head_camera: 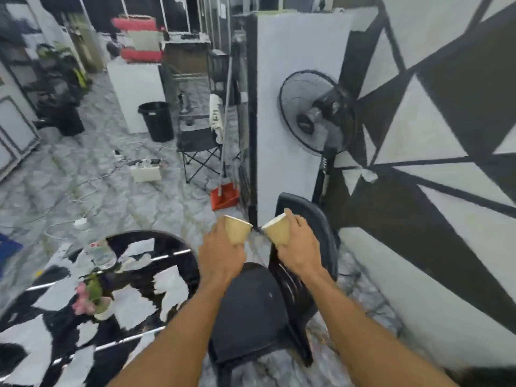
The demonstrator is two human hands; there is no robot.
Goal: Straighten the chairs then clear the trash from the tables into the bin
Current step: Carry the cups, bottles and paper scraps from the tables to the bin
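Each hand (223, 255) (300, 247) grips a cup (237, 229) (277, 229).

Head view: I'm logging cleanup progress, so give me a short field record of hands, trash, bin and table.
left hand: holds a paper cup
right hand: holds a second cup
cups: tilted, rims nearly touching, above a black chair
bin: black, on the floor across the room, apart from the hands
table: a plastic bottle and a flower pot on it
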